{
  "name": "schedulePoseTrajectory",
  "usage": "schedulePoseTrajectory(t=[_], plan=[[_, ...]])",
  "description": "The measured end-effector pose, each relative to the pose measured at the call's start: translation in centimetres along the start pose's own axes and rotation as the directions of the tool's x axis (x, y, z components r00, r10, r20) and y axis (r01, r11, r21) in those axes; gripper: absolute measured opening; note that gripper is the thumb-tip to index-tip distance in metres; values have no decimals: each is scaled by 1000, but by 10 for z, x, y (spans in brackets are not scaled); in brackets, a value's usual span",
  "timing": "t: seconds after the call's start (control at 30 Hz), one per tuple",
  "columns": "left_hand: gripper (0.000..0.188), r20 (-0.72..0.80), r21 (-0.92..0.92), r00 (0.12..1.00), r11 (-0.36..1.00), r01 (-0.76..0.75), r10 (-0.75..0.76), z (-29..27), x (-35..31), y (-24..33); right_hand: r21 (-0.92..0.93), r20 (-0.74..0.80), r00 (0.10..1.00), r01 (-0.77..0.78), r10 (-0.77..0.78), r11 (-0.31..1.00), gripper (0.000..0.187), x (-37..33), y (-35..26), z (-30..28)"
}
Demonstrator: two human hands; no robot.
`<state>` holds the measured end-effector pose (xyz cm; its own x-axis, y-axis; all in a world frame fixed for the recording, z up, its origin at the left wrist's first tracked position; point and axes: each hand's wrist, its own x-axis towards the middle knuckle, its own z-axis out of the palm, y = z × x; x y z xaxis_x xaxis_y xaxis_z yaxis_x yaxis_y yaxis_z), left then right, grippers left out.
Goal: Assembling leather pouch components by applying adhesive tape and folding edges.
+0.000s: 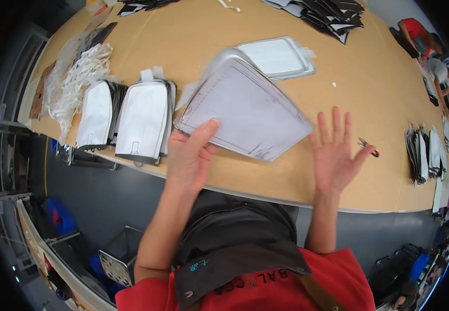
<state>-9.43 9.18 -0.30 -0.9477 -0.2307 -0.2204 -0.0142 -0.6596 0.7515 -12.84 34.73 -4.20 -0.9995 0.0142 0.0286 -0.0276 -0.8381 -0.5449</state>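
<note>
A clear plastic sewing template (245, 111), marked with dark lines along its edges, is tilted above the table. My left hand (191, 155) grips its lower left edge, thumb on top and fingers underneath. Part of a second clear sheet shows behind its upper edge. My right hand (334, 155) is raised with the palm showing and fingers spread, close to the template's right corner. Whether it touches that corner I cannot tell. Behind the held template lies another template (276, 56) with a white panel in it. Small scissors with red handles (369, 147) rest right of my right hand.
Stacks of white panels with dark backs (141, 116) stand left, beside a heap of white strips (82, 85). Black and grey pieces (333, 18) are piled at the far edge. More pieces (421, 153) lie right. Two people (429, 49) work at the far right.
</note>
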Motion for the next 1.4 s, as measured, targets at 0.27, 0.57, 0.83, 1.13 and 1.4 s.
schedulePoseTrajectory(t=[0.27, 0.57, 0.83, 1.13, 1.4], plan=[[28, 146, 524, 959, 841, 135, -244, -24, -21, 21, -601, 44, 776, -483, 629, 637, 67, -39, 27, 27], [45, 198, 181, 977, 977, -114, 77, -13, -37, -23, -434, -111, 869, -479, 482, 763, 46, -66, 56, 42], [47, 281, 546, 934, 764, -343, 219, -39, -37, -32, -577, -160, 913, -395, 376, 715, 48, -79, 67, 53], [41, 220, 373, 974, 919, -129, 48, -29, -33, -5, -487, -163, 875, -474, 457, 734, 50, -76, 65, 53], [34, 219, 307, 973, 942, -137, 70, -26, -31, -1, -469, -146, 864, -490, 482, 735, 52, -79, 64, 49]])
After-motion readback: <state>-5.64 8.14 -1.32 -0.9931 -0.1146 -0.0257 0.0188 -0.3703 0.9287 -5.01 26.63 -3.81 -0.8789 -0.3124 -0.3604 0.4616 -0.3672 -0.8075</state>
